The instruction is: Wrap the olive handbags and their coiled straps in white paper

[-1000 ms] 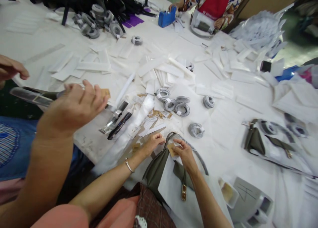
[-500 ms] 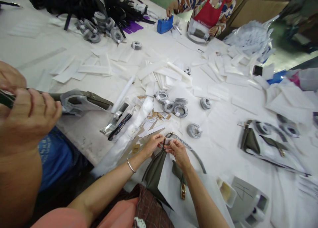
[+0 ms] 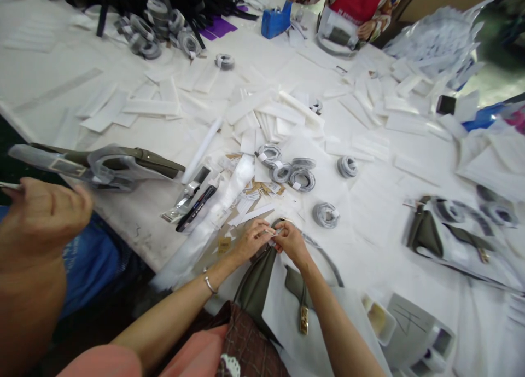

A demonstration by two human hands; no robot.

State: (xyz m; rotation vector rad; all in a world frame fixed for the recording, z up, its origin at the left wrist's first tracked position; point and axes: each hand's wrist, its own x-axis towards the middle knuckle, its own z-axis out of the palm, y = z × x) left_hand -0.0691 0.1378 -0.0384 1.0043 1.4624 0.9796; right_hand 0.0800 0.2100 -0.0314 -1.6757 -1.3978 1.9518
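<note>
My left hand [image 3: 251, 239], a bracelet on its wrist, and my right hand [image 3: 292, 243] meet fingertip to fingertip over the top of an olive green handbag [image 3: 256, 286] at the table's near edge. Both pinch a small pale strip [image 3: 272, 232] at the bag's handle [image 3: 324, 256]; I cannot make out what the strip is. White wrapping paper [image 3: 283, 311] covers the bag's front, and a gold clasp [image 3: 303, 319] hangs below it.
A co-worker's fist [image 3: 43, 215] at the left sits near a wrapped olive strap [image 3: 106, 162]. Grey coiled rolls [image 3: 293, 174], white paper strips [image 3: 262, 114], a black pen [image 3: 197, 207] and another wrapped bag [image 3: 447, 235] lie on the white table. A person in a red apron [image 3: 356, 2] works at the far side.
My hands came together at the bag's handle; the brown tag my right hand held is out of sight. The co-worker's hand pulled back left from the table, leaving the strap lying there.
</note>
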